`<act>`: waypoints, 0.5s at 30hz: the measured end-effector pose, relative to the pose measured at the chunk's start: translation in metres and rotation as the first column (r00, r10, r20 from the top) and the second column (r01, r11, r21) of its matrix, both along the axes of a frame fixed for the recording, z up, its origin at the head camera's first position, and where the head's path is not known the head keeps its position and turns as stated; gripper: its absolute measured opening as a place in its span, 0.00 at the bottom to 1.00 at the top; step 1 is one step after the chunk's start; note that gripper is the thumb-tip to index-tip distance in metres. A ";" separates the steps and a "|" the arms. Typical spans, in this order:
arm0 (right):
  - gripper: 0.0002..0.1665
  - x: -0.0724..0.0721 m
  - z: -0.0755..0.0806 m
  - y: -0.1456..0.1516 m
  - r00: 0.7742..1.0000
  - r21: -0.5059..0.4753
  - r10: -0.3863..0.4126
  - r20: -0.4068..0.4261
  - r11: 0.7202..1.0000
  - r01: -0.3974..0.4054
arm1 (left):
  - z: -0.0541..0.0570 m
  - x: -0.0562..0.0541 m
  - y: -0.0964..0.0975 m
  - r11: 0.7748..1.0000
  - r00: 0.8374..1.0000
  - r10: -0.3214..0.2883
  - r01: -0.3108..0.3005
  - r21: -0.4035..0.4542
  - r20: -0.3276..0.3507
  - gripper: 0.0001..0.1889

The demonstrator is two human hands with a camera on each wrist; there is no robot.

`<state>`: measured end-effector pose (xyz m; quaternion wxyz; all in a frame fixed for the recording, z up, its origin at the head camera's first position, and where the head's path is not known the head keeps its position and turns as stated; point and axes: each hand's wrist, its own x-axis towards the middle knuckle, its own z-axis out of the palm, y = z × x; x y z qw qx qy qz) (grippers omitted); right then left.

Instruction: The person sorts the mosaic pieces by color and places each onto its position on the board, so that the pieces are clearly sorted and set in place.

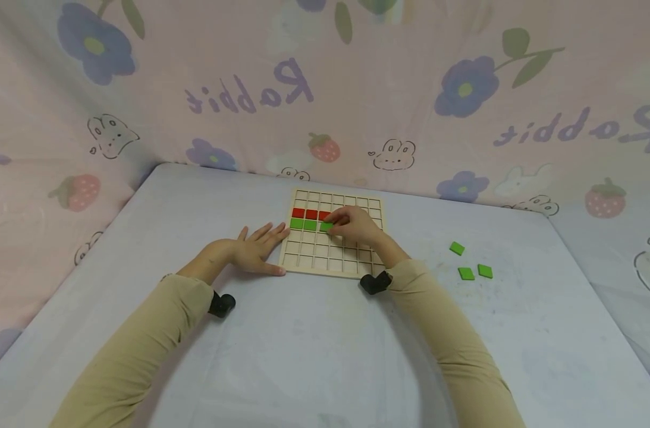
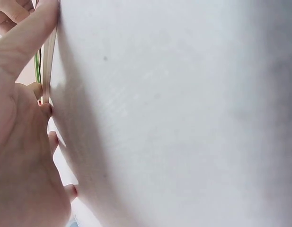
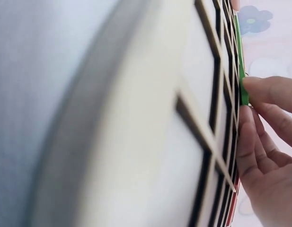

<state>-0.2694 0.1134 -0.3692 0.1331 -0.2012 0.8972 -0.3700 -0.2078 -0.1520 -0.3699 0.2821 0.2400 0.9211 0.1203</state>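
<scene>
A wooden grid board (image 1: pixel 314 274) lies flat on the table. In its left part, red square tiles (image 1: pixel 298 213) form a row, partly covered by my right hand (image 1: pixel 358 227). Just below that row, two green tiles (image 1: pixel 303 224) sit side by side in cells. My right hand pinches another green tile (image 1: pixel 325 227) at the board, right of those two; the right wrist view shows fingertips on a green tile (image 3: pixel 244 92). My left hand (image 1: pixel 252 252) is spread on the table, its fingers and thumb at the board's left edge.
Several loose green tiles (image 1: pixel 466 273) lie on the white-covered table (image 1: pixel 303 356) to the right of the board. A patterned curtain (image 1: pixel 346 107) hangs behind the table and at its sides. Black wrist cameras (image 1: pixel 375 283) are strapped at both sleeves.
</scene>
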 end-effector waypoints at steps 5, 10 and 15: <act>0.16 -0.001 -0.002 -0.001 1.000 -0.002 0.008 -0.019 1.000 -0.008 | 0.007 0.004 0.002 1.000 1.000 -0.008 0.008 0.001 0.003 0.50; 0.16 -0.001 -0.003 -0.003 0.999 -0.014 0.022 -0.024 1.000 -0.022 | 0.009 0.005 0.003 1.000 1.000 -0.012 0.012 0.016 0.001 0.49; 0.16 0.000 -0.004 -0.004 1.000 -0.035 0.017 -0.013 0.999 -0.017 | 0.009 0.005 0.003 1.000 1.000 -0.012 0.012 0.015 0.002 0.50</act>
